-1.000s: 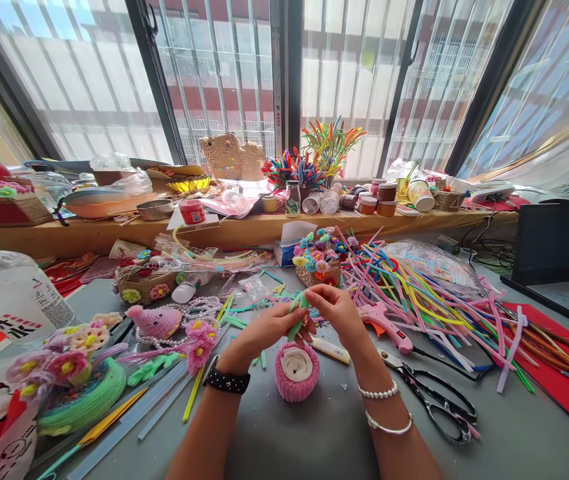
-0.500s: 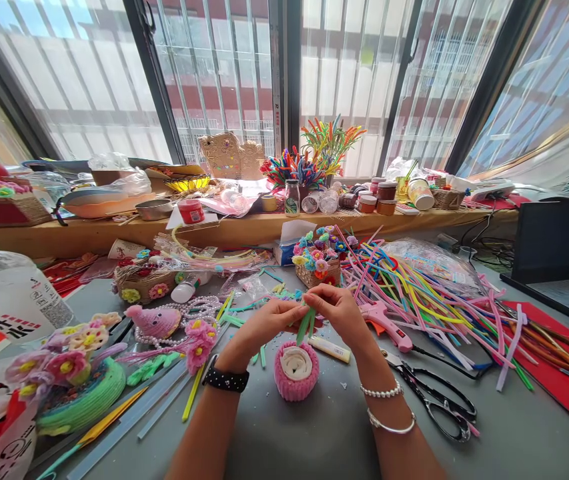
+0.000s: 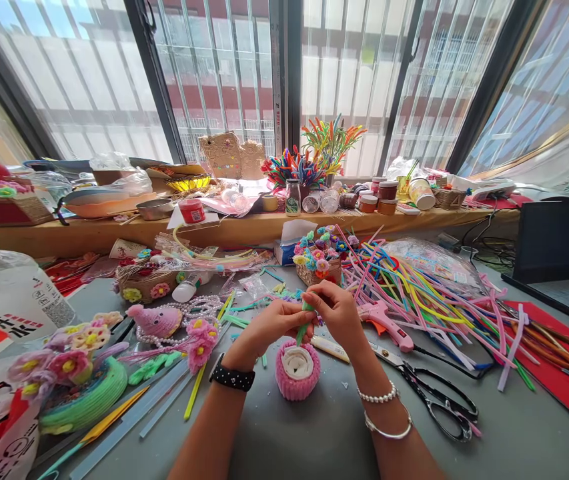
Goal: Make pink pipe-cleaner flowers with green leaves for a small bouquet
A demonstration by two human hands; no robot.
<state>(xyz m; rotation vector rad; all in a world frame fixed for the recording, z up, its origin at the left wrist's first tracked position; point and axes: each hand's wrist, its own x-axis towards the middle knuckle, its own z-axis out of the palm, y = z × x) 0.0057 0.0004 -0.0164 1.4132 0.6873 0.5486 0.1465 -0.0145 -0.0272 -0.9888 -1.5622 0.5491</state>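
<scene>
As sunlight comes through the barred windows (image 3: 224, 87) across the top of the frame, two bare hands work a green pipe-cleaner piece (image 3: 302, 332) just right of the centre of the frame. The left hand (image 3: 281, 320) pinches it low, the right hand (image 3: 335, 308) grips its upper end, and fingers hide much of it. Half a second ago its strands hung down splayed; now they show as one narrow, nearly upright bundle, which suggests that the piece is being gathered and shaped rather than joined to anything yet.

Just below in the lower centre, apart from the piece, a round pot (image 3: 298, 388) stands upright on the grey tabletop (image 3: 284, 443), its pink wall plush and vertically ribbed, its mouth filled with a soft white coil (image 3: 297, 363).

Right of centre lie a smooth pink glue gun (image 3: 387, 325) and, lower, black-handled scissors (image 3: 439, 403). Beyond them spreads a tangled heap of fuzzy pipe cleaners (image 3: 409, 287) in pink, yellow and blue. At the lower left, stiff translucent sticks (image 3: 131, 417) lie near a curved, ridged green planter (image 3: 89, 407) of fluffy flowers, with glossy pearl strands (image 3: 204, 307) farther up.
</scene>
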